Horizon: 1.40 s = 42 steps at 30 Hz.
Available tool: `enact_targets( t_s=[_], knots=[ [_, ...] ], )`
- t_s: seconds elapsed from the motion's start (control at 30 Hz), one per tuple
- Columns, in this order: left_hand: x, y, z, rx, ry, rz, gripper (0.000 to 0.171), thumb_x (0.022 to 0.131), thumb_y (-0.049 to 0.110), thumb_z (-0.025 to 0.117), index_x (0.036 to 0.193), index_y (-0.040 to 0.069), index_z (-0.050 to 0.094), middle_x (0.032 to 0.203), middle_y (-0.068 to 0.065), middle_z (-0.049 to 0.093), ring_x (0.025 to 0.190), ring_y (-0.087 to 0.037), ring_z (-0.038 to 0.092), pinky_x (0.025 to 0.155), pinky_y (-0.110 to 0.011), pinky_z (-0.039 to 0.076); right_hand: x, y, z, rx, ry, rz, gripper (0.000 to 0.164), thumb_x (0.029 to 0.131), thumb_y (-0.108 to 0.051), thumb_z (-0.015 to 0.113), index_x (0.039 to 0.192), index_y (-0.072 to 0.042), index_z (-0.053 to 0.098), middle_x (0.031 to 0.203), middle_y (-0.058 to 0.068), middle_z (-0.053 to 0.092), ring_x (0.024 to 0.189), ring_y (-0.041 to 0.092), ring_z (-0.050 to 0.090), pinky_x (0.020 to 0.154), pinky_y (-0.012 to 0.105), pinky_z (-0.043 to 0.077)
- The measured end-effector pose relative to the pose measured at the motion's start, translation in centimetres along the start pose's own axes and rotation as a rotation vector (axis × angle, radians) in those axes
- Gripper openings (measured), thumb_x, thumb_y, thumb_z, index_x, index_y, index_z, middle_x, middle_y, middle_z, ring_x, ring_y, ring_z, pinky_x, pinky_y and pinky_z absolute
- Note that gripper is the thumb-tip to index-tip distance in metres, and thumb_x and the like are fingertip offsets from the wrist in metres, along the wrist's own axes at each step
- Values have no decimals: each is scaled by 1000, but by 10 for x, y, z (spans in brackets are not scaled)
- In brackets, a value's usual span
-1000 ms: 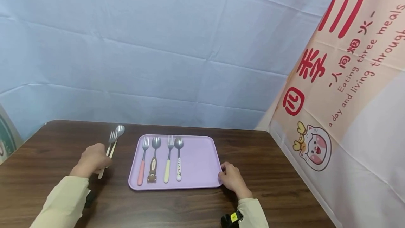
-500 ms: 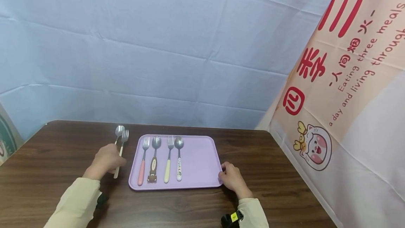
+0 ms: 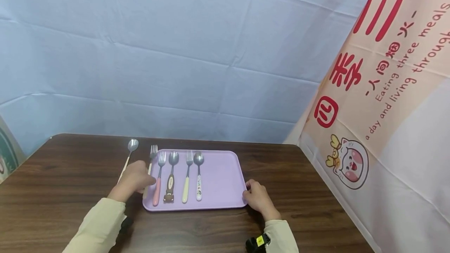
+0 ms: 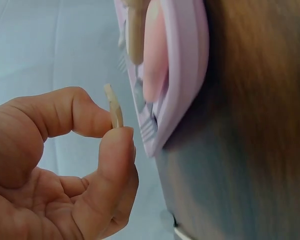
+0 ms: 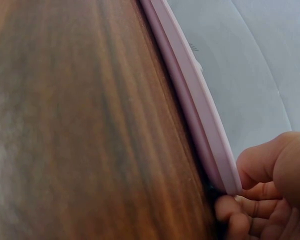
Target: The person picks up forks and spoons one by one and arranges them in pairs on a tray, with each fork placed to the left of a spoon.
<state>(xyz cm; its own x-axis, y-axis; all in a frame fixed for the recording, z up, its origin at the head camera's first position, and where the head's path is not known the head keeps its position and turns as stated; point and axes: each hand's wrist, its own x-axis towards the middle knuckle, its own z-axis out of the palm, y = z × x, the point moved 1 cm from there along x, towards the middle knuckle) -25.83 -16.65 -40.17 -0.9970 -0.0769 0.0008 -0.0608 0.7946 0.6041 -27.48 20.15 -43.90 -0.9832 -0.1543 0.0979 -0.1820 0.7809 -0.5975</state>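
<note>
My left hand (image 3: 136, 178) pinches the cream handle of a fork (image 3: 153, 151) between thumb and finger; the handle's end (image 4: 114, 107) pokes up from the fingertips in the left wrist view. This fork overlaps the left rim of a lilac tray (image 3: 221, 179) in the head view. On the tray, side by side, lie a pink-handled fork (image 3: 156, 192), a spoon with a brown bear handle (image 3: 170, 186), a pale yellow-handled fork (image 3: 186, 190) and a spoon with a white patterned handle (image 3: 199, 184). At the tray's right edge my right hand (image 3: 259, 198) grips the rim, thumb on top.
A spoon with a slim cream handle (image 3: 133, 145) lies on the dark wooden table (image 3: 309, 202), left of the tray and partly behind my left hand. A pale blue cloth (image 3: 175, 50) hangs behind the table, and a printed cloth (image 3: 393, 128) hangs at the right.
My left hand has carried the cream-handled fork rightward, away from the spoon lying on the table and over to the tray's left side. The right hand and tray have stayed put.
</note>
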Motion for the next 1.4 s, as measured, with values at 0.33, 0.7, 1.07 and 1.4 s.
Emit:
enact_targets(
  t_s=[0.33,0.7,1.07,1.4],
  knots=[
    [2,20,17,7,7,33,26,62,9,67,54,9,42,48,-1,42,42,-15,44,42,-26,33,0,-2,0,8,-6,6,20,78,0,55,97,8,56,70,6,54,61,18,50,54,31,43],
    [5,37,34,-20,-7,51,27,62,7,65,52,11,40,46,0,43,39,-15,48,40,-25,36,0,-2,0,1,-1,-2,20,78,0,56,96,8,57,70,6,54,61,17,50,54,31,43],
    [9,57,52,-50,38,112,33,58,7,65,50,14,33,47,5,28,41,-10,29,40,-23,25,-1,-1,-1,-2,-4,1,20,78,0,55,96,8,56,70,6,53,62,18,50,55,31,43],
    [9,69,69,-79,12,77,25,57,7,65,60,10,40,54,-2,40,47,-18,42,43,-28,35,-1,-2,-1,-12,-3,0,20,79,0,56,97,8,56,72,7,54,63,18,50,56,32,44]
  ],
)
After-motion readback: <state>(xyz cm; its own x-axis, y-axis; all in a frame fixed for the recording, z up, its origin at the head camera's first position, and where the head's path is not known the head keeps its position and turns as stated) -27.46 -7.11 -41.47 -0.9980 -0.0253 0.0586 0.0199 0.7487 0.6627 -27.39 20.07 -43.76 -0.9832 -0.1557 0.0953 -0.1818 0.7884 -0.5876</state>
